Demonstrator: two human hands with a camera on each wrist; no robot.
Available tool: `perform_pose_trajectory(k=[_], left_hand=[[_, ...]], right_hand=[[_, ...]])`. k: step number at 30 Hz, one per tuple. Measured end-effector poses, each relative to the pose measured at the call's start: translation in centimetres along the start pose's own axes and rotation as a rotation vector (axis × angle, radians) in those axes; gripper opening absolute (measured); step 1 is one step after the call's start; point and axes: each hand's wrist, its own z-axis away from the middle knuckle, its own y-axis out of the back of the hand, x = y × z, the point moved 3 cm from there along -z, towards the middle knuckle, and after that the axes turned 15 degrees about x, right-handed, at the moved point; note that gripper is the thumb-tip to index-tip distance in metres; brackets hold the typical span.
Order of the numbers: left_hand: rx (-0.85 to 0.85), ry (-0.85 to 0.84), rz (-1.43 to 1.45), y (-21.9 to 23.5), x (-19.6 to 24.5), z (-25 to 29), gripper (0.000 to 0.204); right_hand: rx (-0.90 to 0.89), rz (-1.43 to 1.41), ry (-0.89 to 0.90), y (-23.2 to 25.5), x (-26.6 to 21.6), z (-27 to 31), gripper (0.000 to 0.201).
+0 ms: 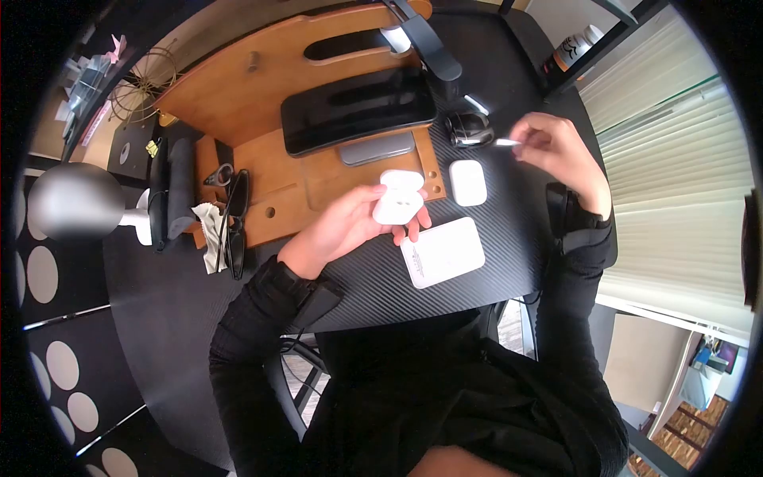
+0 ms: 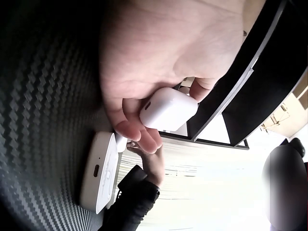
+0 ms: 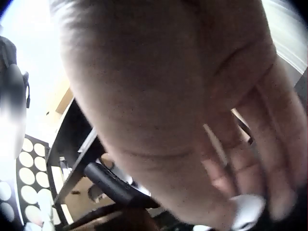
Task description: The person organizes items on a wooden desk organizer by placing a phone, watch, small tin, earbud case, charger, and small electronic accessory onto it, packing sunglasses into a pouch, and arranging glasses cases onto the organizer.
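Note:
My left hand [image 1: 350, 219] holds a white earbud case [image 1: 399, 208] with its lid flipped up, above the desk. In the left wrist view, the fingers curl round the rounded white case [image 2: 168, 109], and a small port shows on it. On the right, my right hand [image 1: 556, 151] pinches a small, slim white piece [image 1: 507, 142], blurred in the head view. The right wrist view has a white rounded end [image 3: 248, 211] at the fingertips. A second white case [image 1: 468, 183], closed, lies between the hands. Below it rests a flat white block [image 1: 443, 253] with fine print.
A wooden desk organizer [image 1: 318, 179] carries a black case [image 1: 358, 111] and a grey case [image 1: 377, 149]. Sunglasses [image 1: 238, 215] and a cloth [image 1: 211, 230] lie at its left end. A shiny black object [image 1: 469, 129] stands near my right hand. Blinds [image 1: 668, 175] hang on the right.

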Motion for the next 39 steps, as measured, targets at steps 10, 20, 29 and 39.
perform_pose_trajectory(k=[10, 20, 29, 39], left_hand=[[-0.006, -0.006, -0.079, 0.1, -0.5, 0.2, 0.059], [-0.036, -0.02, -0.037, 0.4, -0.6, 0.1, 0.056], [-0.019, -0.002, -0.044, 0.1, -0.4, 0.2, 0.061], [-0.024, -0.004, -0.033, 0.2, -0.4, 0.2, 0.062]], right_hand=[[-0.127, -0.327, 0.477, -6.7, -7.0, 2.0, 0.019], [-0.094, -0.4, 0.492, -7.8, -7.6, 2.3, 0.019], [0.268, -0.254, 0.392, -4.8, -6.3, 0.8, 0.016], [0.169, 0.078, 0.34, -4.9, 1.3, -2.5, 0.03]])
